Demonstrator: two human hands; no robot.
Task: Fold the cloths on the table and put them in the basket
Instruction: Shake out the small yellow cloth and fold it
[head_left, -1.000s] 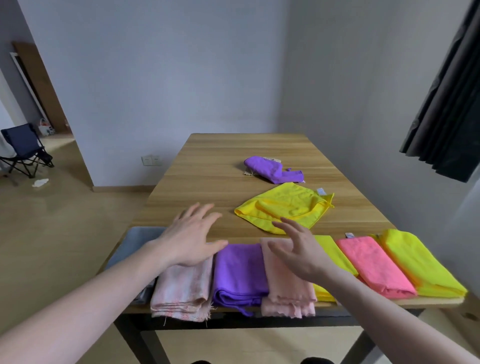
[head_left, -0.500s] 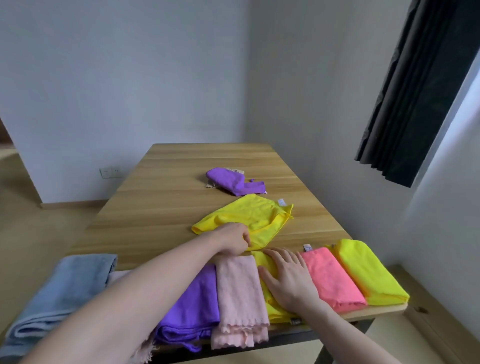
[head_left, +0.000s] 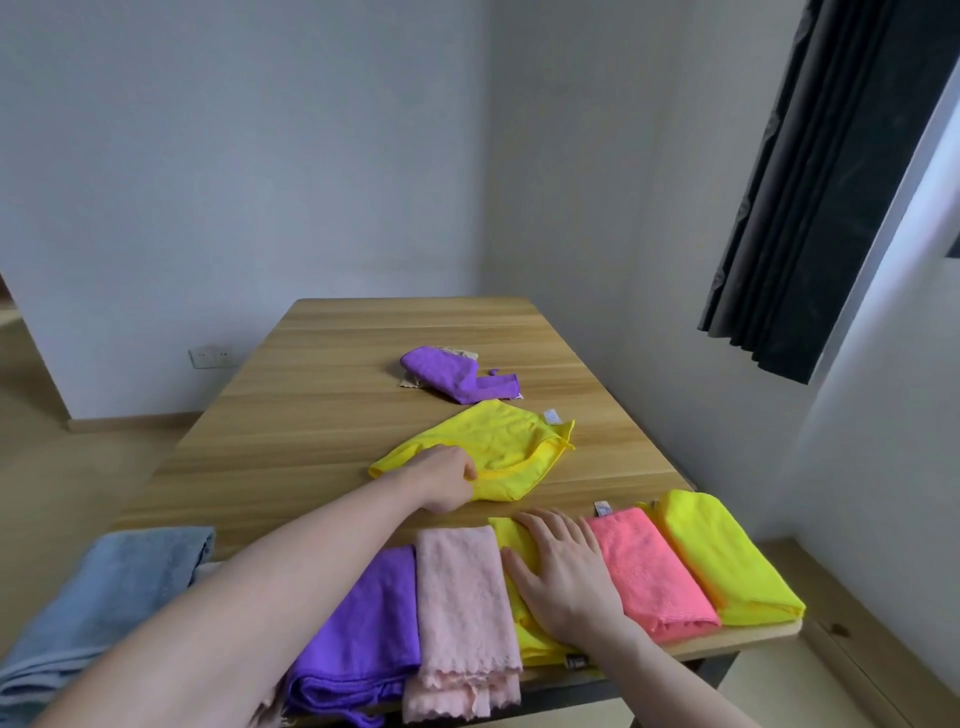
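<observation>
We grip the near edge of the loose yellow cloth (head_left: 483, 449) with our left hand (head_left: 445, 484), fingers curled around its hemmed border, probably to draw it closer for folding. Our right hand (head_left: 563, 571) lies flat, fingers straight and slightly spread, on the folded yellow cloth (head_left: 506, 543) in the row along the near edge of the wooden table (head_left: 322, 415), apparently steadying it. That row includes a lacy pale pink cloth (head_left: 460, 608), a coral terry cloth (head_left: 649, 571) and a smooth purple cloth (head_left: 363, 623). A crumpled purple cloth (head_left: 452, 374) lies farther back. No basket is visible.
</observation>
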